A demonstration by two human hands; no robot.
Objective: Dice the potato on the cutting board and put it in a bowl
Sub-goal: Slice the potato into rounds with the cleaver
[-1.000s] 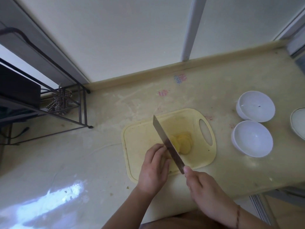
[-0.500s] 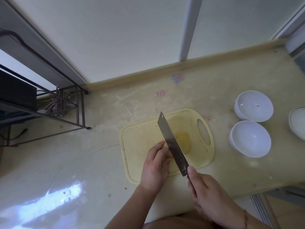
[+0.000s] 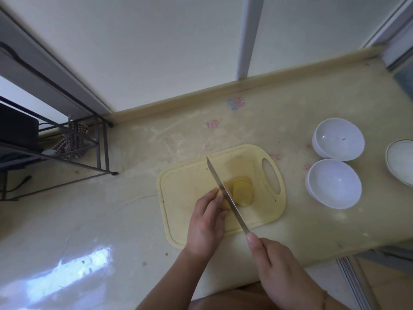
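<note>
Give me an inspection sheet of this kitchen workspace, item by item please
Surface: pale counter, stained, with a few crumbs.
Job's things: yellow cutting board holds a potato, partly cut into slices; the knife blade is against it. Two white bowls stand right of the board, empty.
Clutter: a third white dish at the right edge, cut off by the frame.
Grippers: left hand steadies the potato; right hand grips the knife handle.
Cables: a dark cord lies at the far left under the rack.
Surroundings: black wire rack left, white wall panels behind.
</note>
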